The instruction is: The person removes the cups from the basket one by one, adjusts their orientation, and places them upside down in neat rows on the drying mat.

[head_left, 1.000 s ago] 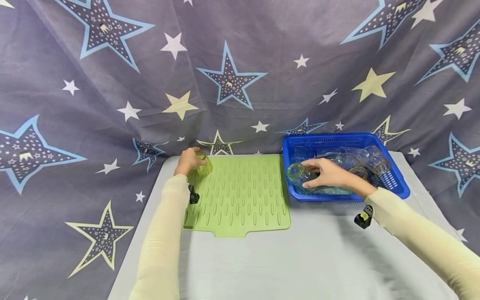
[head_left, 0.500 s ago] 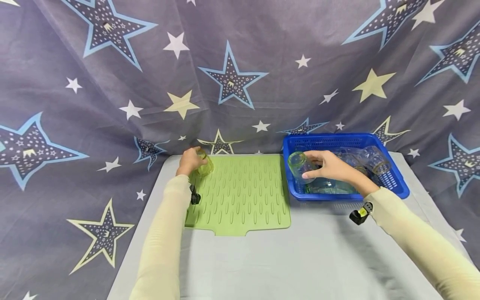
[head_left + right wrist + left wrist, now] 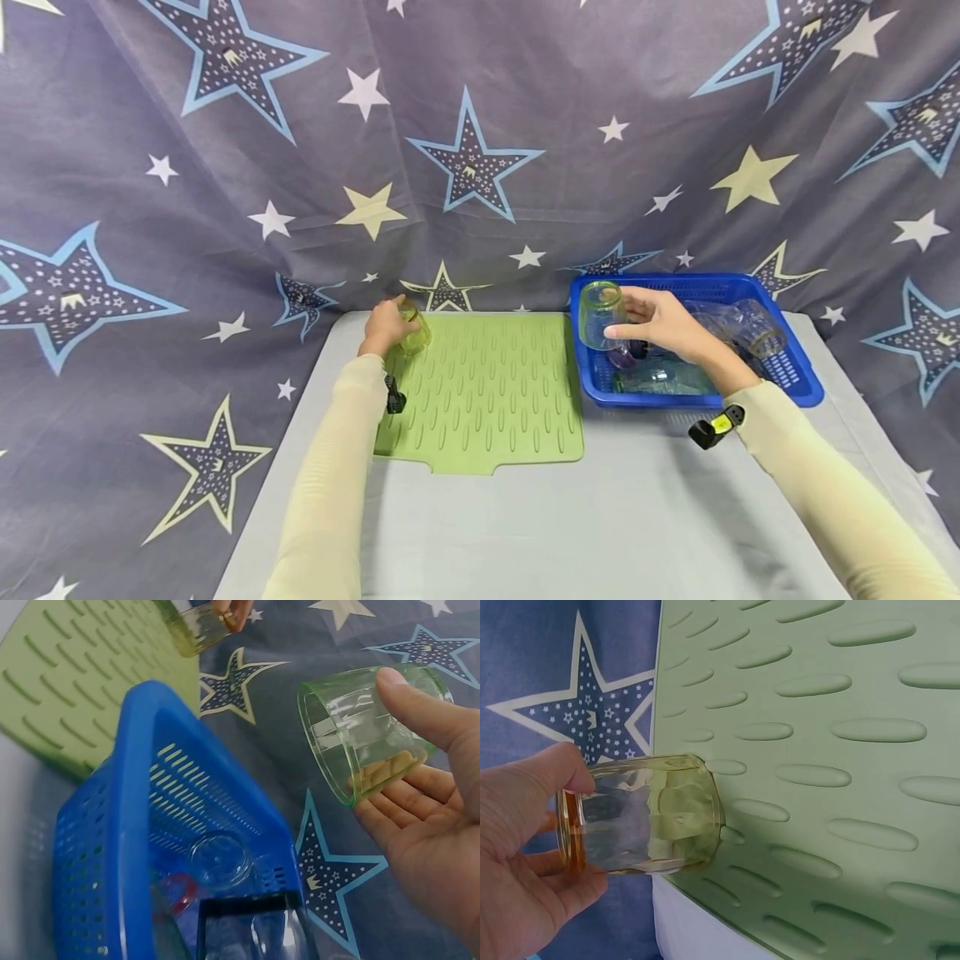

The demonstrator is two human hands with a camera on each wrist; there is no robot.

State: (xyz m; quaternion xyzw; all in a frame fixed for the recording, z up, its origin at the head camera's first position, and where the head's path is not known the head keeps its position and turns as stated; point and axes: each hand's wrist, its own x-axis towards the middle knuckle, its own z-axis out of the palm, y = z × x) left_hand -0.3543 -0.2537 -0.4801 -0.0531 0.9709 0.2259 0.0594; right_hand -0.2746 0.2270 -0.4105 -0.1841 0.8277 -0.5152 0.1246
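Note:
My left hand [image 3: 386, 325] grips an amber-tinted glass [image 3: 645, 814] near one end, thumb on one side and fingers on the other. The glass's other end meets the back left corner of the green ridged mat [image 3: 480, 392]. On the right, my right hand [image 3: 663, 321] holds a green-tinted glass [image 3: 367, 727] between thumb and fingers. That glass is raised over the left side of the blue basket [image 3: 585, 387]. In the right wrist view the whole glass shows above the basket's rim.
Several more glasses lie in the basket, among them a clear one [image 3: 757, 329] at the right and a greenish one [image 3: 652, 379] at the front. A star-patterned cloth [image 3: 480, 242] hangs behind the white table [image 3: 525, 533].
My right hand has lifted the green-tinted glass up out of the basket and turned it more upright. My left hand keeps its hold on the amber glass at the mat's corner.

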